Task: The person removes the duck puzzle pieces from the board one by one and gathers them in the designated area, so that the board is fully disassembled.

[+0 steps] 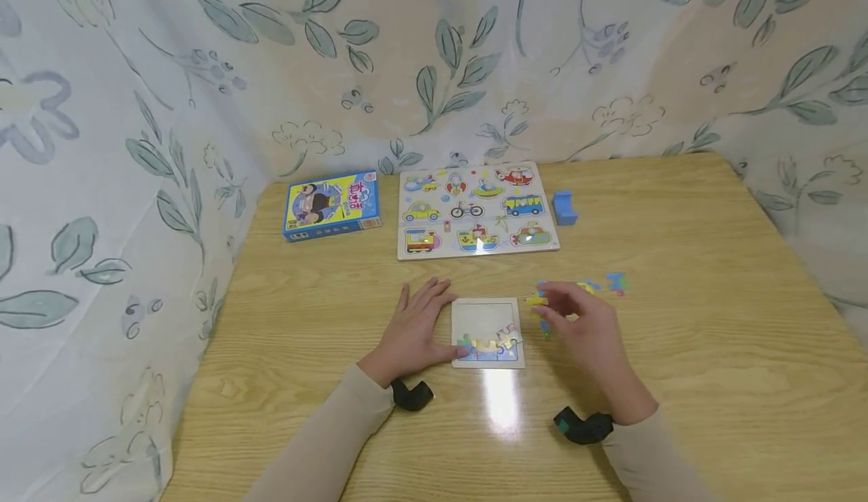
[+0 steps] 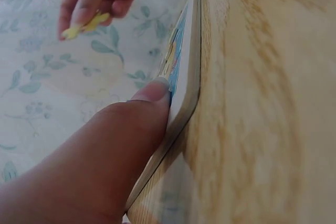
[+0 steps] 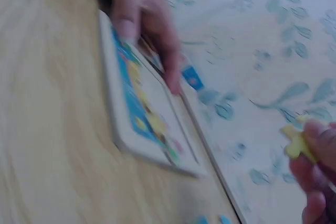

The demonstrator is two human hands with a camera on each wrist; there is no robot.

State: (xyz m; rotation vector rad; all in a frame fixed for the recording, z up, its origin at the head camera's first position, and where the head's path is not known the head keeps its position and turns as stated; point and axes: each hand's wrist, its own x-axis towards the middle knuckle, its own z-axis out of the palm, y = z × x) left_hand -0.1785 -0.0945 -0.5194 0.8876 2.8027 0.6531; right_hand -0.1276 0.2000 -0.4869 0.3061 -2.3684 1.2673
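Note:
A small square jigsaw tray lies on the table, its lower part filled with joined pieces and its upper part bare. My left hand rests at the tray's left side, fingers spread, with the thumb touching the tray's near left corner. To the right of the tray, my right hand is raised and pinches a yellow jigsaw piece between thumb and fingers. Close to that hand lie loose pieces, among them a blue and green piece and others partly hidden by it.
A larger wooden vehicle puzzle board lies behind the tray. A blue and yellow box stands at the back left, and a blue block sits right of the board. Floral cloth hangs behind the wooden table.

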